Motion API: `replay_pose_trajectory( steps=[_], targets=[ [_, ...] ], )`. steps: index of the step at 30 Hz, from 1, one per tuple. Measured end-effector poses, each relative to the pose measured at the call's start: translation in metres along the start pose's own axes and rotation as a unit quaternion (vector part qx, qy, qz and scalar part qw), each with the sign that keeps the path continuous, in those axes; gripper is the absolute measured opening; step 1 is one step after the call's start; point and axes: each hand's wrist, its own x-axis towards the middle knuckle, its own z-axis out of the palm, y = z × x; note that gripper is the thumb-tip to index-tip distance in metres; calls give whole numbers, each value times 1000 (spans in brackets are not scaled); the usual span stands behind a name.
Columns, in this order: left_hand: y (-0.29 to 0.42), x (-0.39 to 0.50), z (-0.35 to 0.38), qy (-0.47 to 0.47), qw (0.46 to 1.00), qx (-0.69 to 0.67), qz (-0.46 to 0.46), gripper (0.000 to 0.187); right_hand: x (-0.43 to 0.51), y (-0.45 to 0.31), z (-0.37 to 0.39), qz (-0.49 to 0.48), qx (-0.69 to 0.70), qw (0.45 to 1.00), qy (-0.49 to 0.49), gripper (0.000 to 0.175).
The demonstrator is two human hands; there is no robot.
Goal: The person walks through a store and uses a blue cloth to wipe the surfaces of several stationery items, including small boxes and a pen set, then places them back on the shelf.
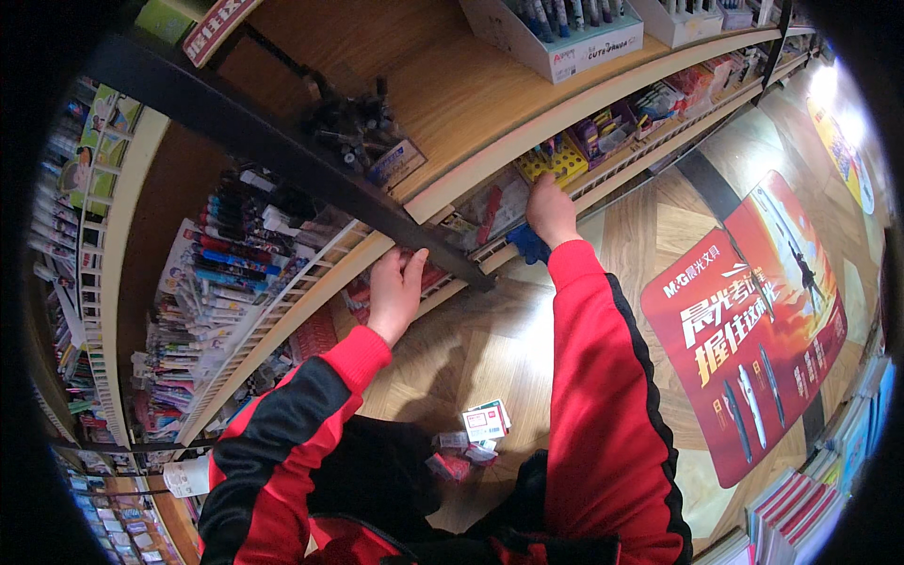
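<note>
My left hand [397, 288] is at the front edge of a low shelf, beside the foot of the black metal upright [452, 258]; its thumb points up, and whether it holds anything cannot be told. Farther right, my right hand [551, 210] reaches to a yellow box with dark dots [565, 166] on the lower shelf, its fingertips at the box's near side and partly hidden. A blue cloth or glove [528, 244] hangs just below that wrist. Left of the hand, a red object [489, 214] lies in a clear container. A purple box [600, 135] of small goods adjoins the yellow one.
Racks of packed pens [226, 261] fill the left side. A pen display box [590, 53] stands on the upper wooden shelf [452, 92]. Small packets and cards [486, 424] lie on the floor between my legs. A red advertising floor mat [748, 325] and stacked books [794, 519] are at right.
</note>
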Motion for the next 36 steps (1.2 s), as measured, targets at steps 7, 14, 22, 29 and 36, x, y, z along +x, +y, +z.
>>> replay_pose_trajectory(
  steps=[7, 14, 22, 29, 36],
  targets=[
    [-2, 0, 2, 0, 1000, -24, -12, 24, 5, 14, 10, 2, 169, 985, 27, 42],
    [-8, 0, 3, -6, 999, -40, -31, 22, 20, 30, 30, 52, 313, 944, -92, 53],
    [-7, 0, 3, 0, 999, -35, -16, 22, 22, 30, 26, 52, 333, 936, -101, 56],
    [-1, -1, 2, -3, 1000, -19, -24, 21, 29, 27, 23, 36, 253, 962, -93, 57],
    [-1, 0, 3, -19, 998, -61, -13, 22, 33, 20, 11, 11, 288, 952, -105, 54]
  ],
)
